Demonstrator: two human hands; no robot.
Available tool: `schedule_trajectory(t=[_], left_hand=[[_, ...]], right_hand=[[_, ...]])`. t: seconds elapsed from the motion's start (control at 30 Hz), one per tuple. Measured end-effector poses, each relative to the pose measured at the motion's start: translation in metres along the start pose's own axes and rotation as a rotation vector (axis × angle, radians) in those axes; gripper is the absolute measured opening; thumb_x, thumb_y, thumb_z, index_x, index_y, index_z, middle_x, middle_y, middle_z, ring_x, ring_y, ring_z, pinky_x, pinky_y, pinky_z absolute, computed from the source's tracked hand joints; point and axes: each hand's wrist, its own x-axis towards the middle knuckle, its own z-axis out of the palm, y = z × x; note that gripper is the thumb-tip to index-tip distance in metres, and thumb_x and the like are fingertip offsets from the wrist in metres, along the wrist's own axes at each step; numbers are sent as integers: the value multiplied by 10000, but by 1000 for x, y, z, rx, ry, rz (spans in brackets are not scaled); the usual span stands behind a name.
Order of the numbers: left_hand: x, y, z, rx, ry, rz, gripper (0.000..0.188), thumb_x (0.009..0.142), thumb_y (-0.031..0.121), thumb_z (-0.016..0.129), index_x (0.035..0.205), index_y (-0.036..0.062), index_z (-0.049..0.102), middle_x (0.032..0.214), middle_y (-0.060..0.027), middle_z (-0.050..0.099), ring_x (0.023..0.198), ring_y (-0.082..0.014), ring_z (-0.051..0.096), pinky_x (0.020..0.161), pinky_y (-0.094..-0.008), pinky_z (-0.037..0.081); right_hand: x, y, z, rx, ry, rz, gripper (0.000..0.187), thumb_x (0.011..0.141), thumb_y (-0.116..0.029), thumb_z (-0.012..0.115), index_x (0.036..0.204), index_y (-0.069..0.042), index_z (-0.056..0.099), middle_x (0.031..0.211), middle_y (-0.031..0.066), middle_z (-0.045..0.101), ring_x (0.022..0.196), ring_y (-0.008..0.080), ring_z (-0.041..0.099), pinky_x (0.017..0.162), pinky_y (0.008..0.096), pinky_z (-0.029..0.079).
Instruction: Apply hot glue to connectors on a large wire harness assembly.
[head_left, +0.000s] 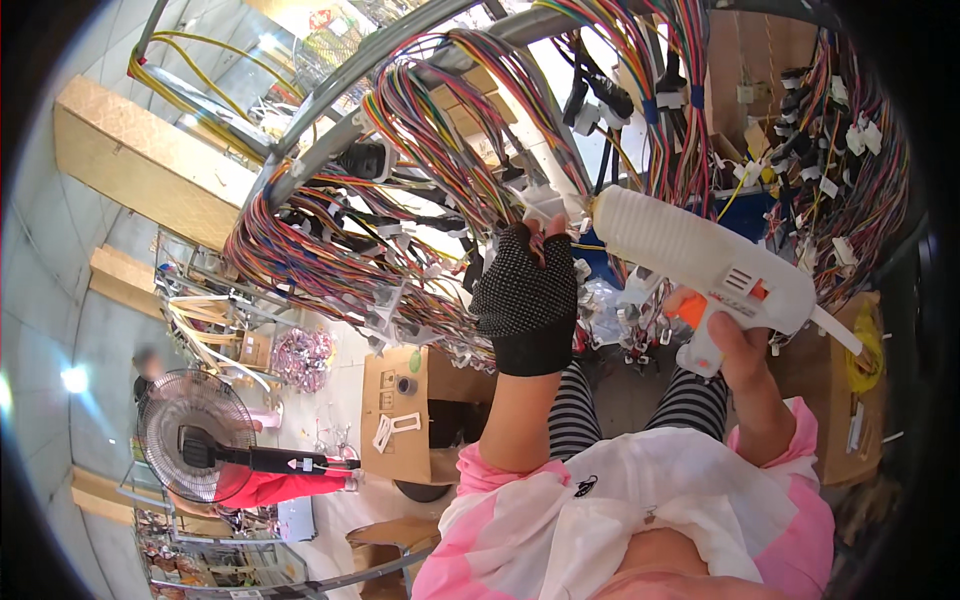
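Note:
A black dotted fingerless glove covers my left hand [527,290], whose bare fingertips close on a white plastic connector [543,204] at the end of a hanging wire bundle [450,140]. In my right hand [737,350] is a white hot glue gun [705,255] with an orange trigger; my fingers wrap round its grip. The gun's nozzle end points left, close beside the connector. A glue stick [838,332] sticks out of the gun's rear. Whether the nozzle touches the connector I cannot tell.
Multicoloured wire harnesses [330,255] hang from a curved metal rail [310,140] ahead and on both sides. A cardboard box [395,400] stands on the floor at left, near a black fan [198,440]. Another person in red trousers [275,485] is behind the fan. A yellow bag [868,350] lies at right.

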Motion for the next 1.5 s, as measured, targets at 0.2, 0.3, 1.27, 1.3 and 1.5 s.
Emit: schedule_trajectory(t=[0.2, 0.3, 1.27, 1.3, 1.5], left_hand=[[-4, 1, 7, -129, -80, -45, 317, 793, 317, 596, 890, 15, 583, 681, -129, 602, 614, -273, 607, 564, -352, 461], [-3, 9, 4, -545, -243, -340, 307, 793, 300, 598, 895, 11, 579, 698, -131, 609, 620, -275, 609, 571, -345, 465], [-29, -11, -12, -270, 209, 224, 204, 777, 226, 627, 742, 36, 565, 586, -86, 571, 477, -201, 560, 454, -307, 442], [-31, -6, -20, -639, 31, -73, 209, 797, 224, 602, 790, 21, 555, 570, -72, 556, 464, -174, 538, 437, -283, 418], [-25, -2, -38, -1170, -380, -492, 246, 858, 231, 507, 902, -10, 522, 540, -40, 501, 432, -120, 464, 406, -229, 344]], right_hand=[[0, 4, -2, -19, 11, 10, 430, 815, -100, 450, 1205, 58, 362, 1001, 190, 569, 924, 246, 563, 843, 367, 416], [1, 3, -4, -5, -15, 2, 447, 813, -95, 458, 1218, 57, 347, 1036, 188, 555, 950, 245, 555, 859, 358, 407], [16, -38, -11, -264, -213, 5, 515, 762, 13, 485, 1240, 32, 296, 1094, 157, 511, 924, 224, 547, 842, 372, 416], [15, -38, -9, -153, -148, -27, 532, 757, 7, 481, 1251, 27, 283, 1123, 161, 494, 942, 230, 541, 850, 374, 411], [-7, -24, -26, -98, -2, -22, 558, 761, -40, 502, 1262, 23, 263, 1147, 172, 466, 949, 246, 539, 839, 393, 418]])
